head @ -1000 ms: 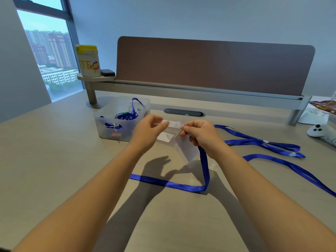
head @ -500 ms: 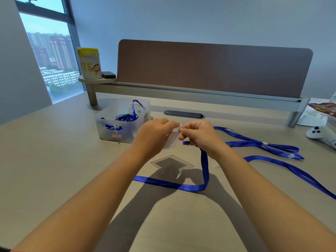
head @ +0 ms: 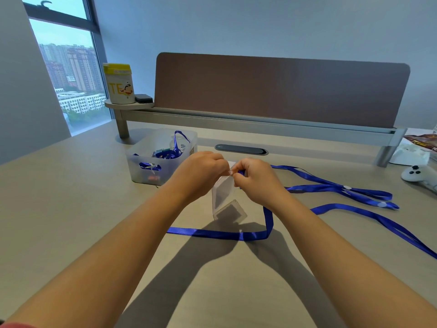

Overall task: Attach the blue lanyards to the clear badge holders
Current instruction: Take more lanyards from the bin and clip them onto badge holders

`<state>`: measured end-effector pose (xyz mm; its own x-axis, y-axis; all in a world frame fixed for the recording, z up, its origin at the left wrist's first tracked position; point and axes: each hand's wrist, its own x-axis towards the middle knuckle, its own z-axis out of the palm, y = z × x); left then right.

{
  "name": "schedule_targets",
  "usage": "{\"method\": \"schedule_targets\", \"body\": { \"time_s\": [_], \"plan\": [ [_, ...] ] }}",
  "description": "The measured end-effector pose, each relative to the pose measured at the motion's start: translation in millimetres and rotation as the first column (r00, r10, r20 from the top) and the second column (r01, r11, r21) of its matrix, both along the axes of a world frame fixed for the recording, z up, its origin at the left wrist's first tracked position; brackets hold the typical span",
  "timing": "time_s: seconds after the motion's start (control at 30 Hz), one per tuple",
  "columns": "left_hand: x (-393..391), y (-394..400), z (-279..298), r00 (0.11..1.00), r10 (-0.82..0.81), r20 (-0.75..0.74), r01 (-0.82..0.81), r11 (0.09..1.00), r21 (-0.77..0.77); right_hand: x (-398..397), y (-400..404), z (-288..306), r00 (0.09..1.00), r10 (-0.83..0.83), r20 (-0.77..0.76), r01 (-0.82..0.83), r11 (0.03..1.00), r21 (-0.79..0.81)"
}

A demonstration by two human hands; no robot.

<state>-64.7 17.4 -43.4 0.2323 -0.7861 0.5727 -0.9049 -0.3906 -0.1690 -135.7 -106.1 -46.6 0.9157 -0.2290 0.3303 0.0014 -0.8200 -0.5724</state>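
A clear badge holder [head: 222,192] hangs upright above the desk, its lower end near the surface. My left hand [head: 201,171] pinches its top edge. My right hand [head: 254,177] pinches the clip end of a blue lanyard [head: 224,234] right against that same top edge; the clip itself is hidden by my fingers. The lanyard strap drops from my right hand, loops on the desk in front of me and runs left. A second blue lanyard [head: 340,188] lies folded on the desk to the right.
A translucent bin [head: 142,171] with more blue lanyards stands left of my hands. A white controller [head: 418,177] and a snack bag [head: 423,140] sit far right. A raised shelf with a brown divider panel [head: 281,91] and a yellow-lidded canister [head: 119,84] crosses the back.
The badge holder swung from lying flat between my hands to hanging upright. Both hands drew closer together at its top edge.
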Motion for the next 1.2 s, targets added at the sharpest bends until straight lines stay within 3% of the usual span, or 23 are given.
{"method": "schedule_targets", "body": {
  "time_s": [0.13, 0.37, 0.47, 0.57, 0.7, 0.87, 1.03, 1.13, 1.2],
  "plan": [
    [0, 0, -5, 0.996, 0.027, 0.089, -0.031, 0.998, 0.054, 1, 0, 2, 1.000, 0.016, 0.015, -0.017, 0.995, 0.101],
    [5, -3, -12, 0.990, 0.062, 0.126, -0.057, 0.997, -0.044, 5, 2, 1, 0.999, 0.013, 0.043, -0.021, 0.983, 0.184],
    [4, -7, -17, 0.998, 0.058, 0.014, -0.055, 0.986, -0.160, 6, 3, 1, 0.999, 0.011, 0.048, -0.021, 0.973, 0.229],
    [-2, -11, -15, 0.975, 0.039, -0.217, -0.105, 0.947, -0.303, 5, 6, 2, 0.996, -0.011, 0.089, -0.015, 0.959, 0.284],
    [-5, -17, -10, 0.869, -0.013, -0.495, -0.228, 0.877, -0.423, 8, 11, 2, 0.991, -0.043, 0.129, 0.006, 0.961, 0.277],
    [-5, -19, -11, 0.747, -0.129, -0.652, -0.304, 0.806, -0.508, 9, 12, 4, 0.985, -0.067, 0.161, 0.035, 0.980, 0.197],
    [-5, -17, -4, 0.536, -0.310, -0.785, -0.367, 0.752, -0.547, 8, 12, 6, 0.985, -0.021, 0.173, 0.001, 0.994, 0.112],
    [-5, -14, 0, 0.423, -0.396, -0.815, -0.369, 0.746, -0.554, 10, 7, 11, 0.988, -0.025, 0.155, -0.026, 0.948, 0.317],
    [-8, -11, 1, 0.386, -0.422, -0.820, -0.344, 0.759, -0.553, 11, 2, 14, 0.995, -0.025, 0.092, -0.026, 0.855, 0.518]
  ]
}}
